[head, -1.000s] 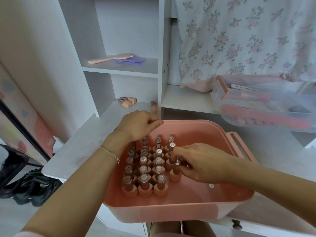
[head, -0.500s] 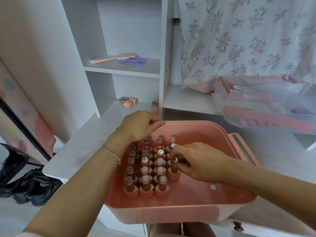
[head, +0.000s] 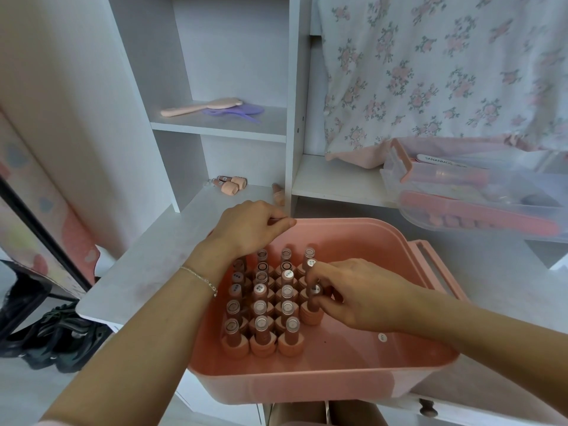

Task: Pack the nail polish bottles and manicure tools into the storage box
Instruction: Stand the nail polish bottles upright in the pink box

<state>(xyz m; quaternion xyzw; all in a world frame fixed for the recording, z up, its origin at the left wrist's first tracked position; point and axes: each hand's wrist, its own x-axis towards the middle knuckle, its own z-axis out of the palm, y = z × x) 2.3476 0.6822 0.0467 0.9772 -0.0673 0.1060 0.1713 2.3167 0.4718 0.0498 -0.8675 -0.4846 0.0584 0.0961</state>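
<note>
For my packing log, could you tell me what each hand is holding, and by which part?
The right hand pinches a nail polish bottle by its cap. The left hand curls over the box's far rim; any hold is unclear.

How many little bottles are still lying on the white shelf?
3: two lie together near the shelf's back wall, one by the divider. The left hand may hide more.

Bare forearms, a thin chain bracelet (head: 199,279) on the left wrist, no sleeves visible.
</note>
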